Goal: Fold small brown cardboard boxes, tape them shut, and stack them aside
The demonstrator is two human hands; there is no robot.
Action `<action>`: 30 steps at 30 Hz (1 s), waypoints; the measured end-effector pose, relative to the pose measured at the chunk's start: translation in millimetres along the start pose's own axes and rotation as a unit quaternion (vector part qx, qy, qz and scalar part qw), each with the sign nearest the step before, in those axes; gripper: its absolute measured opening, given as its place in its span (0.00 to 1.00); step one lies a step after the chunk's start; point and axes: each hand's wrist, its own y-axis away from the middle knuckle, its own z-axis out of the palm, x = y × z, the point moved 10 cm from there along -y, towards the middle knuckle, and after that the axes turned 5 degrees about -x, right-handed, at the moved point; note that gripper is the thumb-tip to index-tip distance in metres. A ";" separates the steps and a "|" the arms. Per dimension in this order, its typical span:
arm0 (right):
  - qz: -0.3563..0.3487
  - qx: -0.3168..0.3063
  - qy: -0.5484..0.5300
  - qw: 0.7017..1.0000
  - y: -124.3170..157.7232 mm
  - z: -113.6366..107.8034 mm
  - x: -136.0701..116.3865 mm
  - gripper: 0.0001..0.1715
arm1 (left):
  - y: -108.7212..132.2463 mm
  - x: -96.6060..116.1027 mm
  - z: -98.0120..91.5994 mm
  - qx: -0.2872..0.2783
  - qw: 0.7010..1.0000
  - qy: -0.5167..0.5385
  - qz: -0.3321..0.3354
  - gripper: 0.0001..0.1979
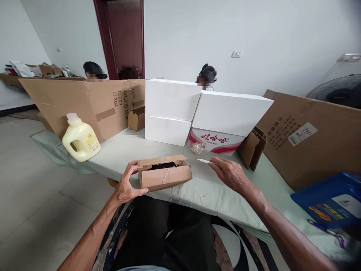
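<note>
A small brown cardboard box (166,177) sits near the table's front edge. Its lid is slightly raised, leaving a dark gap along the top, and clear tape hangs over its front side. My left hand (128,184) grips the box's left end, thumb at the lower front corner and fingers on the upper back edge. To the right of the box, my right hand (229,173) is closed on a slim white pointed tool (205,161), its tip pointing left toward the box; its exact kind is unclear. Crumpled clear plastic (197,148) lies behind the tool.
White boxes (172,99) stand stacked at the back, beside a red-and-white carton (216,141). Tall cardboard panels (113,109) border the left and right. A yellow jug (81,139) is at left, a blue container (329,199) at right. Two people are partly visible behind.
</note>
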 end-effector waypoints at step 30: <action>-0.112 0.029 -0.243 0.963 -51.9 17.5 -135.0 0.12 | -54.1 113.3 2.4 -0.036 0.940 -0.314 0.131 0.24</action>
